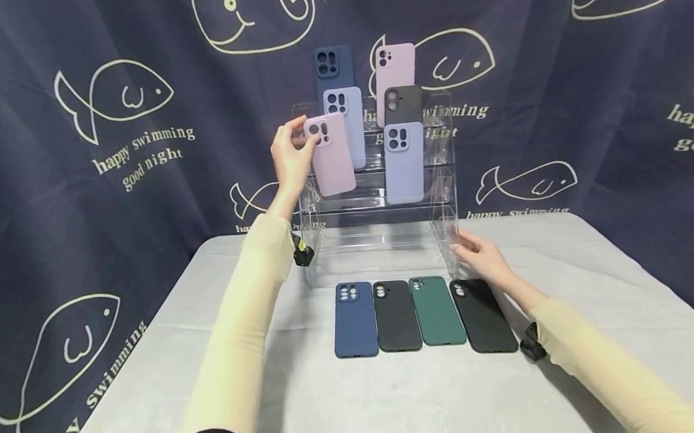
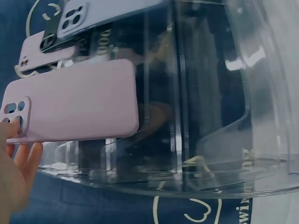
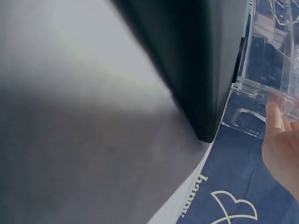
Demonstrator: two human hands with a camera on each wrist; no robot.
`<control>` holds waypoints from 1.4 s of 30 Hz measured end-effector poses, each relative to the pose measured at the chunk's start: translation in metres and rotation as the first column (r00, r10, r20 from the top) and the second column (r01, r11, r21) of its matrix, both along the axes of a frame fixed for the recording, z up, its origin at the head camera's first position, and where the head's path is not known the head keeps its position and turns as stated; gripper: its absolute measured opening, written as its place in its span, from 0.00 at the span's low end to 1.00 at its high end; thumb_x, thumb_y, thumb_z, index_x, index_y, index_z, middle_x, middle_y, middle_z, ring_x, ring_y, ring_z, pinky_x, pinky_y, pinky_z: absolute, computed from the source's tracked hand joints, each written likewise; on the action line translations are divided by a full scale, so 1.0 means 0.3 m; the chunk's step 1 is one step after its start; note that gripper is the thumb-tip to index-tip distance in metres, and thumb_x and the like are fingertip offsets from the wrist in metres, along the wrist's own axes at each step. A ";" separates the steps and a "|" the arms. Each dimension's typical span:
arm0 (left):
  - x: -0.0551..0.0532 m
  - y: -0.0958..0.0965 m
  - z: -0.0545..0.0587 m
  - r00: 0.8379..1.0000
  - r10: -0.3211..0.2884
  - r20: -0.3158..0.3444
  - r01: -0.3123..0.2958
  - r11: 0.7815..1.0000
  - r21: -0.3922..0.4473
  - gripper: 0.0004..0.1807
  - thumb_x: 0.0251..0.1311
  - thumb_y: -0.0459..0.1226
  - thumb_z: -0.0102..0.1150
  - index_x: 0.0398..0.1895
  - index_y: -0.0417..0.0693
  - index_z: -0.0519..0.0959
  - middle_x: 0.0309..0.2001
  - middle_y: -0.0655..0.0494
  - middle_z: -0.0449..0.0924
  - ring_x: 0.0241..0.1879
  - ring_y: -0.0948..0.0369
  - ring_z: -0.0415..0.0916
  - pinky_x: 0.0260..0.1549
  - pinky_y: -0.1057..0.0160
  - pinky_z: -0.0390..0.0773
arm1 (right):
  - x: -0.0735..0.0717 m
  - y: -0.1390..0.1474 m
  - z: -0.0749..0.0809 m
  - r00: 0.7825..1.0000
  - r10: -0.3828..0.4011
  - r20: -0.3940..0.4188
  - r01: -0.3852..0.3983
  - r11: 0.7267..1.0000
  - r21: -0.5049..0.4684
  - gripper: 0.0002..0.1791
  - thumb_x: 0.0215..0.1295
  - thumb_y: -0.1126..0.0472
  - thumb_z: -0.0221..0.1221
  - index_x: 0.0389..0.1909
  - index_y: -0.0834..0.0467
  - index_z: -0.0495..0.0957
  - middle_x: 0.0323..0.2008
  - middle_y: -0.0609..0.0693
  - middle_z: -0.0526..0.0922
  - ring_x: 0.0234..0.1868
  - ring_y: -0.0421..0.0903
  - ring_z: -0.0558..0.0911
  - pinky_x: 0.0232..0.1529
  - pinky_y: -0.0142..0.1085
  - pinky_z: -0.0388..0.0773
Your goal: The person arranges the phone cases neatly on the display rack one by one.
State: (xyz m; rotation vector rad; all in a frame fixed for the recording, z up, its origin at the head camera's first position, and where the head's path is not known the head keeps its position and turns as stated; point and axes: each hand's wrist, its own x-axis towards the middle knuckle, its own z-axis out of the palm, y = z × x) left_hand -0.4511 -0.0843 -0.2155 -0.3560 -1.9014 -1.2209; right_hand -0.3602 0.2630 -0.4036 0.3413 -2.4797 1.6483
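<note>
Your left hand pinches a pink phone case by its upper left corner, thumb at the camera holes. The case leans slightly, in front of the left side of a clear rack; whether it touches the shelf is unclear. Your right hand touches the rack's lower right side; you cannot tell from these views whether it grips.

Behind the pink case, on the left, stand a light blue case and, higher, a navy case. On the right, from the top, stand a pale pink case, a dark grey case and a lavender case.

Before the rack, four cases lie side by side on the table: blue, charcoal, green and black. A fish-patterned curtain hangs behind.
</note>
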 end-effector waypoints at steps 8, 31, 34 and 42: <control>-0.027 0.040 -0.047 0.999 -0.006 0.047 0.009 0.998 -0.057 0.24 0.54 0.33 0.64 0.56 0.43 0.76 0.50 0.45 0.73 0.41 0.53 0.81 0.40 0.70 0.83 | -0.009 0.003 0.000 0.999 -0.026 -0.043 0.027 1.000 0.014 0.32 0.68 0.61 0.53 0.67 0.71 0.54 0.59 0.71 0.68 0.37 0.15 0.71 0.42 0.14 0.75; 0.016 -0.036 -0.213 0.981 -0.162 0.105 0.162 0.987 0.009 0.16 0.60 0.33 0.59 0.51 0.39 0.77 0.45 0.43 0.82 0.44 0.52 0.81 0.47 0.64 0.82 | -0.010 0.002 0.009 0.997 -0.041 -0.063 0.048 0.993 0.113 0.32 0.69 0.58 0.52 0.67 0.70 0.56 0.61 0.71 0.66 0.54 0.47 0.77 0.42 0.11 0.73; 0.036 -0.041 -0.229 0.978 -0.182 0.097 0.181 0.983 0.026 0.15 0.60 0.33 0.59 0.50 0.38 0.77 0.45 0.43 0.82 0.44 0.52 0.81 0.46 0.63 0.83 | -0.010 0.002 0.006 0.997 -0.041 -0.059 0.048 0.992 0.119 0.32 0.69 0.57 0.52 0.67 0.69 0.56 0.61 0.71 0.66 0.57 0.55 0.74 0.41 0.10 0.72; 0.094 -0.068 -0.306 0.961 -0.239 0.141 0.247 0.968 -0.042 0.15 0.59 0.35 0.61 0.49 0.39 0.78 0.44 0.44 0.83 0.41 0.52 0.82 0.43 0.62 0.84 | -0.011 0.000 0.005 0.998 -0.031 -0.056 0.038 0.992 0.123 0.32 0.69 0.57 0.51 0.67 0.71 0.55 0.62 0.72 0.65 0.59 0.63 0.70 0.41 0.09 0.71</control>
